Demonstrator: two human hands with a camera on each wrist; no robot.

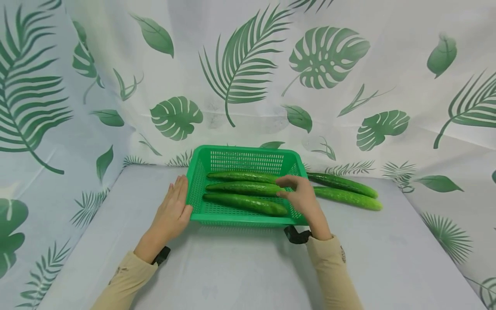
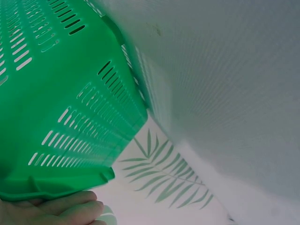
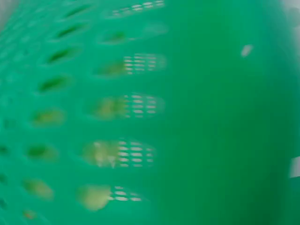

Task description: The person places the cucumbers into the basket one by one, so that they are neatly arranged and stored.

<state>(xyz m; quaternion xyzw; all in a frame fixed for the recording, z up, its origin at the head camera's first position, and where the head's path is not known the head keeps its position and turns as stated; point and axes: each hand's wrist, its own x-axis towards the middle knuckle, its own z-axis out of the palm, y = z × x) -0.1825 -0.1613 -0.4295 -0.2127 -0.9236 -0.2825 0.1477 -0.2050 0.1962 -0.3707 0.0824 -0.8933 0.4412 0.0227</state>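
A green plastic basket (image 1: 240, 220) with slotted walls stands on the table, three cucumbers side by side in it. My left hand (image 1: 174, 211) rests against its left rim with straight fingers; in the left wrist view those fingers (image 2: 70, 208) lie along the rim. Reaching over the right end, my right hand (image 1: 304, 202) has its fingers and thumb bent around the end of the middle cucumber (image 1: 240, 188). The back cucumber (image 1: 240, 175) passes beside its fingertips. Nearest me lies the front cucumber (image 1: 244, 203). Blurred basket wall (image 3: 215, 112) fills the right wrist view, hiding the hand.
Two more cucumbers lie on the table right of the basket, a darker one (image 1: 348, 183) behind a lighter one (image 1: 348, 198). A leaf-printed cloth (image 1: 252, 120) hangs right behind the basket and along the sides. The pale tabletop (image 1: 232, 267) extends toward me.
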